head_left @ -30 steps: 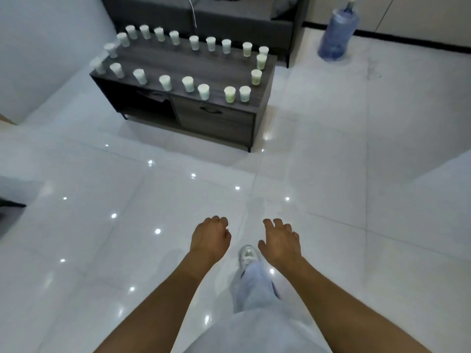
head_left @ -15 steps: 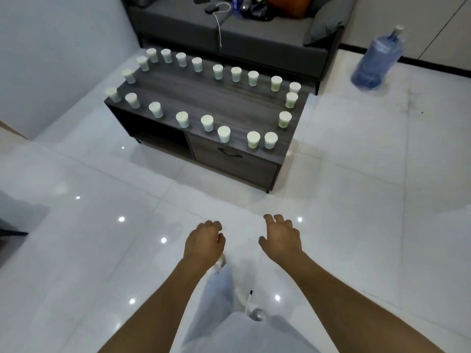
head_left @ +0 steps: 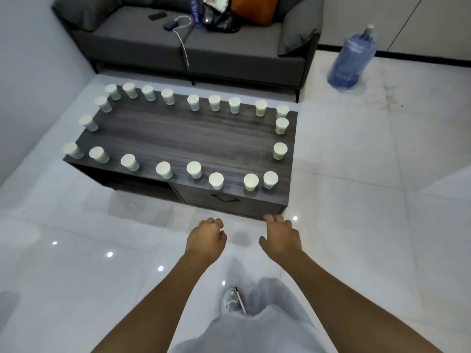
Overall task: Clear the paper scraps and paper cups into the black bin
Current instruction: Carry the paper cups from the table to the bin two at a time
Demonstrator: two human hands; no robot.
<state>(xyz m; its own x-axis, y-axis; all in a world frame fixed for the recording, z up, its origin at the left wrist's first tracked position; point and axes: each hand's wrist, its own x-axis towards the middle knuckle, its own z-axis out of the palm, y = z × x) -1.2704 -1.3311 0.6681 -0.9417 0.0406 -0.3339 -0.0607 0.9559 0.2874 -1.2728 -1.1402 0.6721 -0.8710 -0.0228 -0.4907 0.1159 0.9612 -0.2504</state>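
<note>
Several white paper cups [head_left: 216,180] stand upright in a ring along the edges of a dark wooden coffee table [head_left: 183,133]. My left hand [head_left: 206,239] hangs in front of the table's near side with its fingers loosely curled and nothing in it. My right hand [head_left: 280,236] is held beside it, just short of the table's near right corner, fingers relaxed and empty. Neither hand touches a cup. No black bin and no paper scraps are in view.
A grey sofa [head_left: 142,39] stands behind the table with a phone, a cable, a bag and an orange cushion [head_left: 254,8] on it. A blue water jug [head_left: 353,61] sits on the white tiled floor at the back right. A wall runs along the left.
I have walked towards the table, so it and the sofa now sit larger and lower in view. Both hands stay empty in front of me.
</note>
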